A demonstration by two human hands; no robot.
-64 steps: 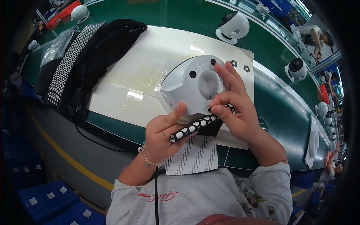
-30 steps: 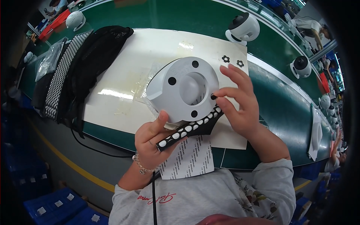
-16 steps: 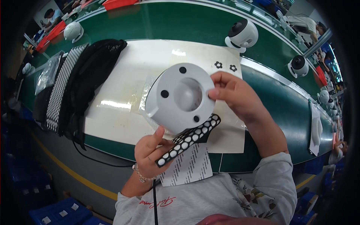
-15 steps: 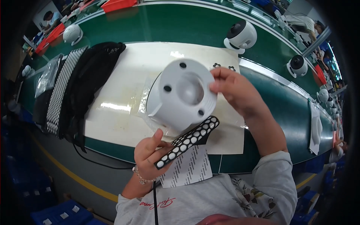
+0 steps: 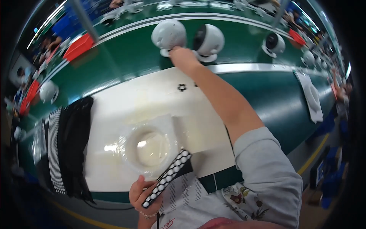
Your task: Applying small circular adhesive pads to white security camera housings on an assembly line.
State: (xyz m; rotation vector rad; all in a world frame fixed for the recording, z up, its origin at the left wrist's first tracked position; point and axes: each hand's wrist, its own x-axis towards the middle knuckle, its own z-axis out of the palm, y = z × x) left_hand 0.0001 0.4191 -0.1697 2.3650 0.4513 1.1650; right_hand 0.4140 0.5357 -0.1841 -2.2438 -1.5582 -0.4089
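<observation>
On the green belt (image 5: pixel 126 61), a round white camera-like device (image 5: pixel 169 33) stands upright. My right hand (image 5: pixel 184 58) reaches out with its fingers closed at the device's base. Beside it stands a second white device with a black front (image 5: pixel 209 40). Low in the view, my left hand (image 5: pixel 143 194) grips a black strip with white round pads (image 5: pixel 167 178). A printed backing sheet (image 5: pixel 183 191) hangs below that strip. A ring-shaped holder (image 5: pixel 172 143) under clear film sits on the white mat (image 5: pixel 106 110), with nothing in its hollow.
A black bag-like cloth bundle (image 5: pixel 74 149) lies along the mat's left side. Small black flower-shaped marks (image 5: pixel 182 87) show near its far edge. More white devices (image 5: pixel 274 44) stand on the belt, with red trays (image 5: pixel 79 47) beyond. A white panel (image 5: pixel 309 95) lies far right.
My right hand has carried the white device from above the mat to the belt. The holder now shows uncovered. My left hand still grips the strip; the whole view has shifted.
</observation>
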